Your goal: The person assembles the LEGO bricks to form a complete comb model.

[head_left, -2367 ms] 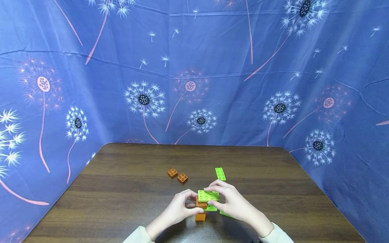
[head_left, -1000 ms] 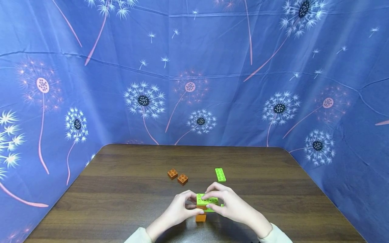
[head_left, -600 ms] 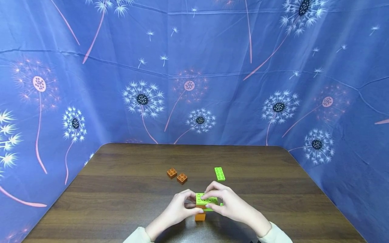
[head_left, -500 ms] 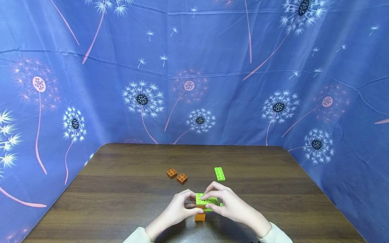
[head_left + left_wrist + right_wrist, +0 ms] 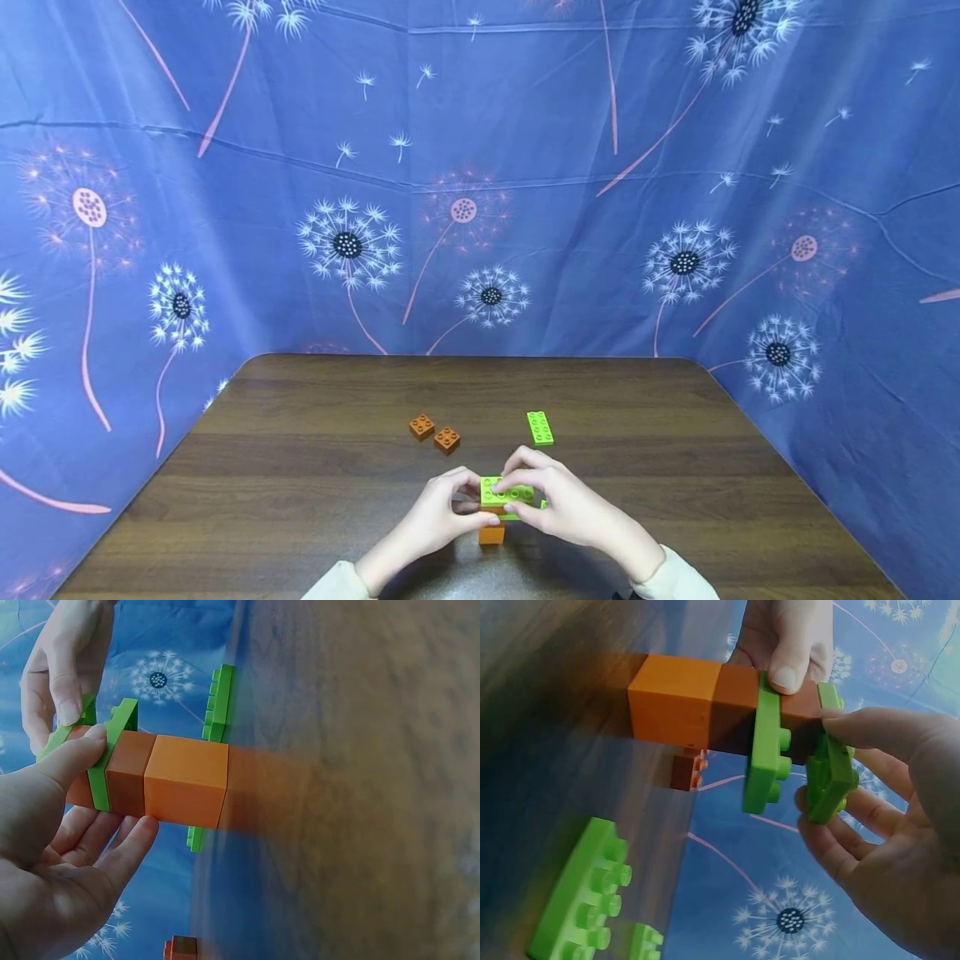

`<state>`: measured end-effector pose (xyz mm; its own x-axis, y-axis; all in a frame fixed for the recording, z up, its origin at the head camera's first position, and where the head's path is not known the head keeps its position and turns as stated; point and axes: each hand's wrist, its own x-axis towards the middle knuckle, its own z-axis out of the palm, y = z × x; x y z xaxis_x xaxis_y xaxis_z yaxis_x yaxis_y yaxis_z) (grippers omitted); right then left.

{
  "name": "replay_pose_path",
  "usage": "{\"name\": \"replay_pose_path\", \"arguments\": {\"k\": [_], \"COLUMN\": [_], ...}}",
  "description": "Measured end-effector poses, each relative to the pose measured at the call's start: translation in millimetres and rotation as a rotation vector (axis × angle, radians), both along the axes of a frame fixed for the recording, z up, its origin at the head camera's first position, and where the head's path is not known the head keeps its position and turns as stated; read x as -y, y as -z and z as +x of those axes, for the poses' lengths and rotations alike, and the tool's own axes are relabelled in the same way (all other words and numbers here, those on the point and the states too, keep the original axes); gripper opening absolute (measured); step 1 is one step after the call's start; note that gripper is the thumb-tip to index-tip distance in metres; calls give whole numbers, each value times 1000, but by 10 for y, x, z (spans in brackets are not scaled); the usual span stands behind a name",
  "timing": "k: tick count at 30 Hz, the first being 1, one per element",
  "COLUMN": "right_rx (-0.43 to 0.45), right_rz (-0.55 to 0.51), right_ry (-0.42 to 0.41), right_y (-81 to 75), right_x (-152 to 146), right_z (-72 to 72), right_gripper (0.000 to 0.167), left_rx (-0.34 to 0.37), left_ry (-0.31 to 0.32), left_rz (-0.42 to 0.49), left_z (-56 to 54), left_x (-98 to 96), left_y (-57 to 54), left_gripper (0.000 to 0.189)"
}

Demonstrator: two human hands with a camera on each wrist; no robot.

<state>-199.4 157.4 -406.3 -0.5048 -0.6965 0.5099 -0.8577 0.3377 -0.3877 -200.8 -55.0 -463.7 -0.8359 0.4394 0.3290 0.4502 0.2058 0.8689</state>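
Shifted left and down since the earliest head frame, the top green plate now lies over the upper brown brick, one end jutting out to the right. Behind the scene hangs a blue dandelion-print cloth, with a dark wood-grain table before it. Two hands meet at the table's near side around a brick tower: the left hand pinches its upper part between thumb and fingers, while the right hand grips the top green plate's overhanging end in a narrow hold. From the bottom, the tower runs orange brick, lower brown brick, lower green plate, upper brown brick, top green plate. One loose green plate lies beyond the right hand; a nearer green plate is mostly hidden by that hand in the head view. Farther left sit a loose brown brick and its twin, side by side.

Good work here likely means studs lined up, the tower braced low, and pressure straight down above the brick rather than on the overhang, which could tip it. Full seating cannot be judged. No brand, label or writing is legible.
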Motion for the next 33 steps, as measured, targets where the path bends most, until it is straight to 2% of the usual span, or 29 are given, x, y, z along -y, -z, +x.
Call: {"name": "replay_pose_path", "arguments": {"k": [5, 10, 16, 25, 30, 33], "right_rx": [16, -5, 24, -91, -95, -88], "right_rz": [-40, -76, -122, -186, -178, -144], "right_ry": [7, 22, 42, 68, 73, 109], "right_y": [52, 101, 180, 282, 272, 270], "right_x": [5, 14, 29, 47, 45, 40], "right_z": [6, 13, 46, 25, 32, 39], "right_gripper": [25, 27, 21, 23, 22, 21], "left_rx": [-10, -5, -10, -1, 8, 6], "left_ry": [-3, 7, 26, 25, 19, 14], "left_rz": [3, 16, 32, 33, 29, 24], "left_z": [-5, -4, 15, 24, 28, 26], "left_x": [-2, 0, 18, 13, 9, 6], "left_y": [-20, -44, -33, -27, -22, -11], "left_gripper": [27, 28, 27, 28, 27, 26]}}
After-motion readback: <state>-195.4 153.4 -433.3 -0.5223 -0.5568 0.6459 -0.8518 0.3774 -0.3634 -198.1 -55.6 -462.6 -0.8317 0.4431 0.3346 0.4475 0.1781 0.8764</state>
